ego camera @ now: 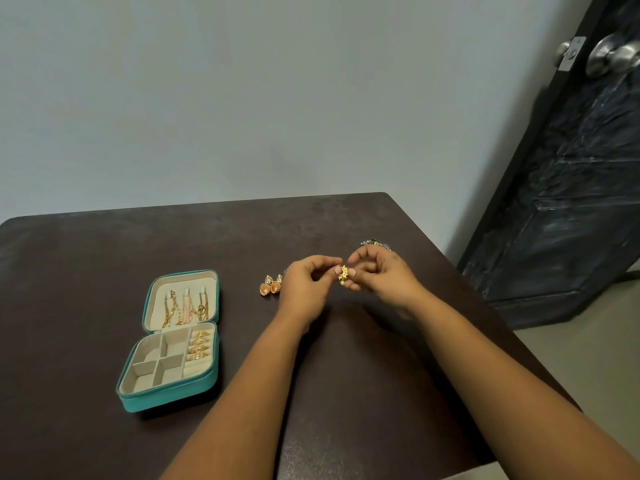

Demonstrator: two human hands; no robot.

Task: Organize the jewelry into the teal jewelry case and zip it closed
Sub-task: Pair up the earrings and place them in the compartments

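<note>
The teal jewelry case (pixel 211 375) lies open on the left of the dark table (pixel 86 271). Necklaces (pixel 185 308) hang in its lid. Several gold rings (pixel 200 346) sit in the right-hand slot of its base, and the other compartments look bare. My left hand (pixel 306 287) and my right hand (pixel 384 277) meet above the table's middle, both pinching a small gold star-shaped earring (pixel 343 273) between fingertips. A pair of orange dome earrings (pixel 272 285) lies just left of my left hand. Dark silvery jewelry (pixel 375 243) lies behind my right hand, partly hidden.
The table's right edge runs diagonally beside my right forearm, with beige floor (pixel 581 358) beyond it. A dark door (pixel 571 168) with a metal knob (pixel 613 57) stands at the right. A plain wall (pixel 242 98) backs the table.
</note>
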